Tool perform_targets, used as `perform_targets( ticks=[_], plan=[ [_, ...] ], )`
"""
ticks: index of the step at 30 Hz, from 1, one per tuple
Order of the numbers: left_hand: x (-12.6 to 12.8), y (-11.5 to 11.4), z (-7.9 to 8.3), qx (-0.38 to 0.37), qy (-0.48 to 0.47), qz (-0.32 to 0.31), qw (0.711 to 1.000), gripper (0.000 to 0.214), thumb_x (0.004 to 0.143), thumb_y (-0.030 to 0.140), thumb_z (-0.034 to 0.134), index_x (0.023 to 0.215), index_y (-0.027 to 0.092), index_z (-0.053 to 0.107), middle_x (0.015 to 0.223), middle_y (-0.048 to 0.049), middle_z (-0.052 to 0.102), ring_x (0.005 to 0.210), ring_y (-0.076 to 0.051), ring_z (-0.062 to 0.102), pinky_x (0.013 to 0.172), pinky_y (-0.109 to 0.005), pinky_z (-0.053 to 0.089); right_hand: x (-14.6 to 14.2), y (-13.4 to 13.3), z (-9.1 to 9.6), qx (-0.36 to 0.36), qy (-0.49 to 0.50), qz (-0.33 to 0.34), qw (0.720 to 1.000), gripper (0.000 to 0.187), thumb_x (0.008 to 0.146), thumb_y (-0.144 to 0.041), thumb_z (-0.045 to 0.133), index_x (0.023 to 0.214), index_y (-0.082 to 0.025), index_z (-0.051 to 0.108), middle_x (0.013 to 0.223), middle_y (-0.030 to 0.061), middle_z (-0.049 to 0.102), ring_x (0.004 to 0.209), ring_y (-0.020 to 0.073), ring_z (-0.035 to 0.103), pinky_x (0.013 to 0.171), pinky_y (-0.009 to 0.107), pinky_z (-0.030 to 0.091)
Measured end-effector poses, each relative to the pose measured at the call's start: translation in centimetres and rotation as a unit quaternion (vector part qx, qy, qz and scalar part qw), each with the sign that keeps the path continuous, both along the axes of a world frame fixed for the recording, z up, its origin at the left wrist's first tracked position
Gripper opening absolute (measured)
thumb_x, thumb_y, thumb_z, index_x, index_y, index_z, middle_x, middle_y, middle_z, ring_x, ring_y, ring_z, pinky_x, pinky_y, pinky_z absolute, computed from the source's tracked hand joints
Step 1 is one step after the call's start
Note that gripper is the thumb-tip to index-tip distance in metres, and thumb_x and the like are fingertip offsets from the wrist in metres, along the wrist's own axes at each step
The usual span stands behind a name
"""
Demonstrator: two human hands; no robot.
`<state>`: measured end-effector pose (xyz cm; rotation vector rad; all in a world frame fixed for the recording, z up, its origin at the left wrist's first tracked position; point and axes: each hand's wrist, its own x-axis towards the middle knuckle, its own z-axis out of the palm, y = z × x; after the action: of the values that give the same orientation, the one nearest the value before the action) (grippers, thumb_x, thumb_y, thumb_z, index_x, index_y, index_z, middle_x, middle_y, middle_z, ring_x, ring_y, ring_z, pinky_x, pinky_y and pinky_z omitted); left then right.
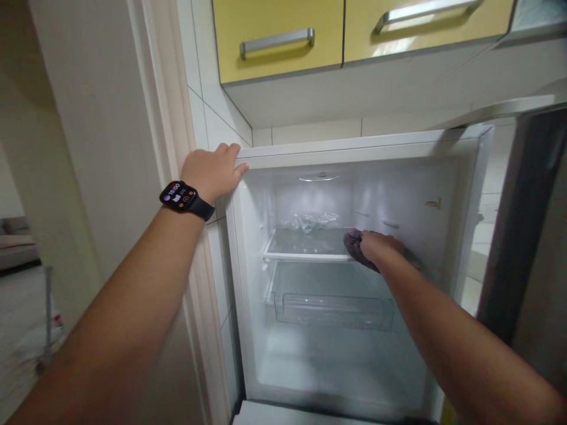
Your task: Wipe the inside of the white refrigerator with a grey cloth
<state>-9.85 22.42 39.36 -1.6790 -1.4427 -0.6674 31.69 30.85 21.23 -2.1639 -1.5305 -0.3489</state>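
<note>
The white refrigerator [354, 150] stands open before me, its inside lit. At its top left corner is my left hand [217, 168], fingers curled over the top edge and thumb against the front. In my right hand [383, 245] is a bunched grey-brown cloth [357, 245], pressed at the front right part of the upper glass shelf [310, 242]. Toward the back of that shelf lies a crumpled clear plastic bag [315, 222]. Below it sits a second shelf with a clear plastic drawer [332, 311]. My right fingers are partly hidden by the cloth.
Yellow cupboards [279, 65] with metal handles hang above the refrigerator. Its dark-edged open door [509, 224] stands at the right. A pale door frame [170, 106] and a tiled wall are close on the left. A white surface [283, 414] juts out below.
</note>
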Motion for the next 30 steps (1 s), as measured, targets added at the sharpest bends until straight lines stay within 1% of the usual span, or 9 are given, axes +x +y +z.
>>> perform_targets(
  ticks=[2, 5, 9, 15, 19, 21, 24, 27, 30],
  plan=[
    [0.1, 0.1, 0.0, -0.001, -0.001, -0.003, 1.0, 0.063, 0.102, 0.058, 0.023, 0.151, 0.023, 0.041, 0.144, -0.0167, 0.057, 0.118, -0.039, 0.062, 0.097, -0.052, 0.046, -0.9, -0.4, 0.0, -0.03, -0.011, -0.007, 0.999, 0.045, 0.089, -0.035, 0.042, 0.118, -0.023, 0.074, 0.12, 0.0267, 0.073, 0.107, 0.0413, 0.07, 0.081, 0.054, 0.05],
    [0.0, 0.3, -0.1, -0.001, 0.001, -0.006, 1.0, 0.064, 0.102, 0.058, 0.022, 0.151, 0.023, 0.041, 0.144, -0.0168, 0.057, 0.118, -0.04, 0.062, 0.096, -0.053, 0.046, -3.1, -1.0, -0.1, -0.044, -0.043, 0.026, 0.998, 0.046, 0.088, -0.043, 0.043, 0.12, -0.027, 0.072, 0.123, 0.0204, 0.074, 0.111, 0.0406, 0.069, 0.087, 0.052, 0.052],
    [0.0, 0.4, -0.2, 0.001, -0.005, 0.0, 1.0, 0.066, 0.101, 0.059, 0.02, 0.154, 0.022, 0.038, 0.146, -0.0174, 0.054, 0.122, -0.041, 0.06, 0.099, -0.053, 0.043, -8.1, -1.1, -0.6, -0.041, -0.085, 0.094, 0.991, 0.053, 0.09, -0.057, 0.039, 0.123, -0.028, 0.069, 0.121, 0.0156, 0.075, 0.11, 0.0362, 0.069, 0.09, 0.048, 0.052],
    [0.2, 0.1, -0.2, -0.028, -0.012, 0.0, 1.0, 0.07, 0.101, 0.058, 0.017, 0.159, 0.021, 0.029, 0.153, -0.0183, 0.048, 0.13, -0.044, 0.053, 0.105, -0.056, 0.038, -16.9, -0.5, -1.0, -0.015, -0.138, 0.204, 0.969, 0.071, 0.082, -0.08, 0.042, 0.117, -0.026, 0.07, 0.116, 0.015, 0.075, 0.111, 0.0369, 0.067, 0.089, 0.048, 0.052],
    [0.1, -0.1, -0.2, -0.031, -0.025, -0.019, 0.999, 0.072, 0.099, 0.062, 0.02, 0.158, 0.023, 0.033, 0.152, -0.0173, 0.049, 0.131, -0.044, 0.052, 0.105, -0.056, 0.038, -20.0, -0.2, -1.2, -0.016, -0.151, 0.253, 0.956, 0.069, 0.08, -0.079, 0.048, 0.12, -0.027, 0.068, 0.12, 0.0152, 0.074, 0.112, 0.0375, 0.066, 0.09, 0.049, 0.052],
    [0.0, -0.1, -0.3, -0.033, -0.035, -0.03, 0.998, 0.073, 0.098, 0.064, 0.02, 0.158, 0.024, 0.033, 0.154, -0.0156, 0.048, 0.132, -0.043, 0.051, 0.105, -0.056, 0.037, -20.2, -0.1, -1.4, -0.012, -0.156, 0.251, 0.955, 0.063, 0.082, -0.073, 0.05, 0.122, -0.028, 0.067, 0.123, 0.0145, 0.073, 0.115, 0.0376, 0.064, 0.091, 0.048, 0.052],
    [-0.2, 0.0, -0.3, -0.034, -0.051, -0.048, 0.997, 0.076, 0.096, 0.068, 0.018, 0.158, 0.026, 0.033, 0.157, -0.0121, 0.047, 0.135, -0.041, 0.05, 0.107, -0.055, 0.035, -19.0, -0.5, -1.7, -0.019, -0.154, 0.231, 0.961, 0.056, 0.084, -0.065, 0.052, 0.124, -0.028, 0.066, 0.122, 0.014, 0.073, 0.115, 0.0361, 0.065, 0.089, 0.045, 0.052],
    [-0.3, 0.1, -0.3, -0.035, -0.068, -0.064, 0.995, 0.081, 0.092, 0.073, 0.019, 0.157, 0.026, 0.036, 0.156, -0.0104, 0.05, 0.138, -0.04, 0.047, 0.109, -0.054, 0.032, -16.2, -1.3, -1.4, -0.034, -0.146, 0.2, 0.968, 0.057, 0.082, -0.066, 0.054, 0.122, -0.028, 0.067, 0.12, 0.0138, 0.075, 0.107, 0.0353, 0.069, 0.086, 0.045, 0.053],
    [-0.4, 0.3, -0.3, -0.039, -0.083, -0.076, 0.993, 0.087, 0.089, 0.076, 0.019, 0.157, 0.025, 0.036, 0.154, -0.0077, 0.053, 0.142, -0.038, 0.043, 0.111, -0.052, 0.029, -12.3, -2.3, -0.9, -0.048, -0.132, 0.164, 0.976, 0.06, 0.081, -0.071, 0.053, 0.12, -0.027, 0.068, 0.12, 0.0136, 0.075, 0.105, 0.0355, 0.071, 0.086, 0.045, 0.053]
  ],
)
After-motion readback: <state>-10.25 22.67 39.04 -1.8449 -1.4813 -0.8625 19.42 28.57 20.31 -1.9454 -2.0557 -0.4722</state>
